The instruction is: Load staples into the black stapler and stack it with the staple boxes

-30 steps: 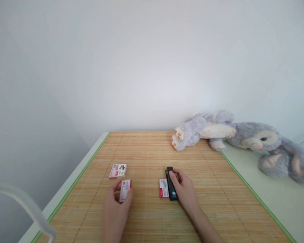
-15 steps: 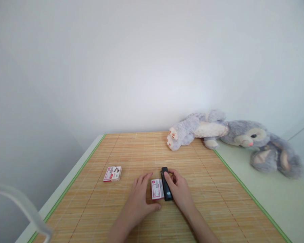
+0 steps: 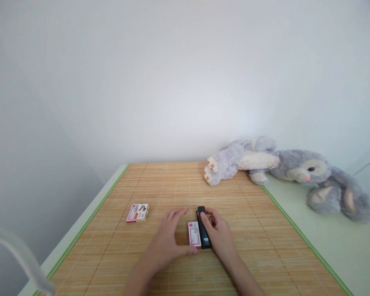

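A black stapler [image 3: 204, 230] lies lengthwise on the bamboo mat [image 3: 172, 185], and my right hand [image 3: 217, 228] is closed on it from the right, thumb on top. Against the stapler's left side rests a small white and red box [image 3: 194, 234]. My left hand [image 3: 171, 236] is slightly blurred, its thumb and fingers spread around the left of this box, with the thumb by its near edge. Farther left on the mat lies a second white and red box [image 3: 137, 213] with a stapler picture on it.
A grey plush rabbit [image 3: 262, 160] lies on its side across the back right, partly over the mat's edge. A blurred white curved bar [image 3: 21, 255] crosses the lower left corner. Behind the table stands a pale wall [image 3: 172, 82].
The box between my hands has moved right, up against the stapler, and its far side part no longer shows. My left hand's fingers and thumb are spread a little wider. The view has shifted slightly.
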Tool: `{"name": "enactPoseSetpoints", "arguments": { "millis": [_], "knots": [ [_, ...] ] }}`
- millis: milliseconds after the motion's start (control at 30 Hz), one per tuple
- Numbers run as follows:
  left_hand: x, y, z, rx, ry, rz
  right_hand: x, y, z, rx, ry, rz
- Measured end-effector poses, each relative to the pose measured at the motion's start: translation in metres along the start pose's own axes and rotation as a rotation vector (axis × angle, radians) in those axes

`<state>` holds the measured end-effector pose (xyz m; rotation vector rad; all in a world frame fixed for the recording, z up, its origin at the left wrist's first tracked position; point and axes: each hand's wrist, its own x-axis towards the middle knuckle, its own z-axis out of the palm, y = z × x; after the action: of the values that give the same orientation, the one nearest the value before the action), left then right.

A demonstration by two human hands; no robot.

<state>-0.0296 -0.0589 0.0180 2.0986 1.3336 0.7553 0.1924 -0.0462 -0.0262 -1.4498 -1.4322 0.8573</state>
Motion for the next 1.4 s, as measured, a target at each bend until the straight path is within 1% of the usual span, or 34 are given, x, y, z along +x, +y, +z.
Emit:
{"name": "enactPoseSetpoints", "arguments": {
  "millis": [67,133,167,200,233,267,333,400,467,533,600,633,700,767,833,867,933,1000,1133,1233,1333,1400],
  "knots": [
    [-0.008,-0.022,-0.028,0.111,0.188,-0.038,0.0,0.0,0.0,-0.003,0.003,0.003],
    [-0.017,-0.052,-0.059,0.236,0.416,-0.145,0.0,0.001,0.0,-0.004,0.007,0.007],
    [-0.021,-0.067,-0.072,0.296,0.477,-0.212,0.001,0.001,0.001,-0.003,0.01,0.008],
    [-0.024,-0.082,-0.082,0.344,0.504,-0.273,0.001,0.001,0.001,-0.002,0.013,0.009],
    [-0.028,-0.095,-0.09,0.372,0.486,-0.319,0.001,0.001,0.002,-0.001,0.017,0.011],
    [-0.031,-0.107,-0.094,0.393,0.444,-0.351,0.001,0.002,0.002,-0.001,0.02,0.011],
    [-0.036,-0.123,-0.095,0.414,0.329,-0.37,0.002,0.002,0.003,-0.001,0.025,0.012],
    [-0.041,-0.131,-0.092,0.416,0.271,-0.363,0.002,0.002,0.003,-0.003,0.029,0.011],
    [-0.05,-0.134,-0.09,0.418,0.277,-0.362,0.002,0.003,0.003,-0.003,0.03,0.009],
    [-0.063,-0.132,-0.093,0.388,0.317,-0.363,0.002,0.003,0.003,0.001,0.029,0.01],
    [-0.076,-0.119,-0.093,0.254,0.385,-0.335,0.002,0.004,0.004,0.007,0.024,0.016],
    [-0.08,-0.108,-0.09,0.149,0.419,-0.305,0.002,0.004,0.004,0.009,0.024,0.019],
    [-0.081,-0.078,-0.076,-0.036,0.431,-0.222,0.002,0.005,0.004,0.009,0.025,0.02],
    [-0.071,-0.042,-0.054,-0.097,0.344,-0.161,0.002,0.006,0.004,0.008,0.028,0.016],
    [-0.053,-0.009,-0.029,-0.137,0.219,-0.103,0.003,0.006,0.005,0.009,0.024,0.015],
    [-0.044,0.004,-0.018,-0.169,0.169,-0.088,0.003,0.007,0.005,0.009,0.023,0.016],
    [-0.027,0.02,-0.001,-0.202,0.101,-0.049,0.003,0.007,0.005,0.009,0.024,0.014],
    [-0.017,0.027,0.006,-0.223,0.027,-0.018,0.003,0.006,0.005,0.013,0.025,0.008],
    [-0.007,0.026,0.009,-0.274,-0.076,0.016,0.002,0.003,0.004,0.027,0.033,0.003],
    [-0.003,0.022,0.016,-0.287,-0.101,0.027,0.002,0.001,0.004,0.053,0.03,-0.002],
    [-0.001,0.018,0.026,-0.273,-0.097,0.035,0.002,0.002,0.005,0.066,0.027,-0.001],
    [-0.002,0.015,0.027,-0.274,-0.105,0.01,0.003,0.002,0.005,0.065,0.028,0.003]
  ]
}}
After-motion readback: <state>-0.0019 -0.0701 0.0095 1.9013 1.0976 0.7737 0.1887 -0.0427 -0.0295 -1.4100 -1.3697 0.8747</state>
